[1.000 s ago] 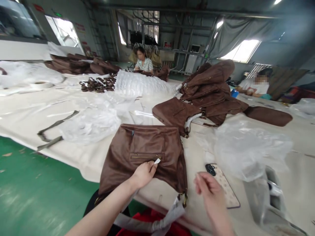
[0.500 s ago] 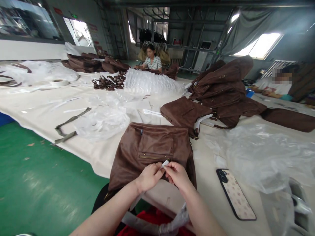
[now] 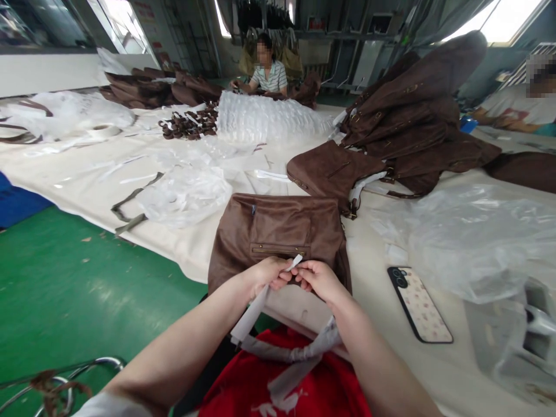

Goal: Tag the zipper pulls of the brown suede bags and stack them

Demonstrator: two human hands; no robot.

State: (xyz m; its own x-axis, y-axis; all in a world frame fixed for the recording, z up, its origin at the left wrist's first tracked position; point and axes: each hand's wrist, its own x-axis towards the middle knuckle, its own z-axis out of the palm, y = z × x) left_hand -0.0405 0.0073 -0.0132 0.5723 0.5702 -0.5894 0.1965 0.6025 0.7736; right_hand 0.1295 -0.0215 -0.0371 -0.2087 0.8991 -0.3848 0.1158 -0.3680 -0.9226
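A brown leather handbag [image 3: 282,223] lies on the table edge in front of me, its zipped pocket facing up. Over its near side, my left hand [image 3: 273,272] is closed on a thin white strip [image 3: 296,260] whose short end sticks up past the fingers. A longer pale band [image 3: 251,318] hangs below that hand. My right hand [image 3: 319,278] meets it fingertip to fingertip, pinched at the strip; the exact grip is partly hidden. Across my lap curves a bag strap wrapped in whitish paper [image 3: 299,352].
More brown bags [image 3: 408,127] are heaped at the right. A phone [image 3: 420,304] and clear plastic sheets [image 3: 482,243] lie to my right. Plastic film [image 3: 186,194], a strap pile [image 3: 191,121] and a plastic roll [image 3: 269,116] sit beyond. A co-worker [image 3: 269,72] sits across the table.
My view has tilted down. Both hands have drawn slightly back from the zip towards me, still together at the strip. More of the pale band and wrapped strap shows.
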